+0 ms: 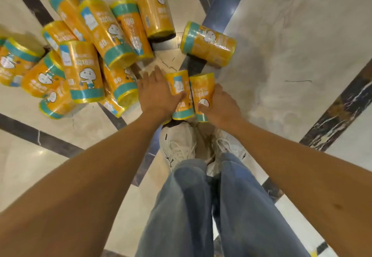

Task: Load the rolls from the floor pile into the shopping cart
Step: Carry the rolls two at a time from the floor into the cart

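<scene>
left hand (159, 93) is gripping the left roll (179, 87) from its outer side. its thumb is lying across the label and its fingers (153, 77) are reaching forward along the far side, fairly straight. right hand (220, 105) is gripping the right roll (202, 87) in the mirror way. its thumb is pressing on the label near the teal band, and its other fingers are curling round the outer side, where they are hidden.

both rolls are sitting between the hands, side by side and touching along their length, with their teal bands pointing back toward the person. whether they are resting on the floor (281, 45) or hanging just above it cannot be told.

the pile (84, 59) is lying to the left of the left hand and ahead of it. its orange rolls are lying crosswise and leaning on one another, and the nearest one is sitting just beside the outer edge of that hand. a lone roll (208, 44) is lying on its side ahead of the right hand, apart from the pile and from the held pair.

white shoes (179, 144) are standing just behind the hands, partly under the near ends of the held rolls, with jeans (181, 206) hanging over them. the floor is showing pale stone with dark bands crossing under the pile and the hands.
</scene>
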Demonstrator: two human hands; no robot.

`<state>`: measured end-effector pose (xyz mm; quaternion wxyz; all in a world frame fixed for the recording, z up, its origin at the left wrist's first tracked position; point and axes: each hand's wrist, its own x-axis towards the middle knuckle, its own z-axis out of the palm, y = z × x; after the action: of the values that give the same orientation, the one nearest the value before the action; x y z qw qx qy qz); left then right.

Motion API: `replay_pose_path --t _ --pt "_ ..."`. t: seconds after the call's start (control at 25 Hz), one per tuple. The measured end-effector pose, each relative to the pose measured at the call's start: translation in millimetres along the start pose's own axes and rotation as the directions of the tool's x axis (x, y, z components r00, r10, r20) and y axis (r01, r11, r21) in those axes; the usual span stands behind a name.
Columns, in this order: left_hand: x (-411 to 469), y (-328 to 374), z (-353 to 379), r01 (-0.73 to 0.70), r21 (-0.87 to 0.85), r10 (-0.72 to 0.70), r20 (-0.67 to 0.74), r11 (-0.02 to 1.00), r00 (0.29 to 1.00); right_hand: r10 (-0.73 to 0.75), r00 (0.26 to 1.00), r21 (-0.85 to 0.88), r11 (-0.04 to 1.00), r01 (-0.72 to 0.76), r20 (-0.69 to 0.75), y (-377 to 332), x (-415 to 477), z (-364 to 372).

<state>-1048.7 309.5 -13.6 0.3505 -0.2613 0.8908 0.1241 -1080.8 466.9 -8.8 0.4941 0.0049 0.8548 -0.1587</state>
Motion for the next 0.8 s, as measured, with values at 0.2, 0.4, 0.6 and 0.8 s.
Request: replay_pose_path --t 0.2,0.4,0.6,0.8 --pt "26.5 11.6 17.8 0.039 0.120 -0.042 0.019 0.992 0.999 -0.016 0.998 0.095 0.995 0.021 -0.063 16.5 24.1 24.3" --pt "29.3 19.2 17.8 0.000 0.097 -0.002 0.018 0.995 1.000 -0.095 0.991 0.060 0.993 0.101 -0.098 29.9 25.2 12.5" --pt "-5.1 34.2 0.2 -0.121 -0.196 0.114 -0.046 0.973 0.992 -0.092 0.979 0.031 0.995 0.099 -0.180 26.9 2.2 -33.6" --pt "-44.9 48.9 -98.6 -0.172 -0.449 0.126 -0.130 0.877 0.983 -0.096 0.955 0.093 0.988 0.127 -0.280 -8.0 -57.8 -110.8"
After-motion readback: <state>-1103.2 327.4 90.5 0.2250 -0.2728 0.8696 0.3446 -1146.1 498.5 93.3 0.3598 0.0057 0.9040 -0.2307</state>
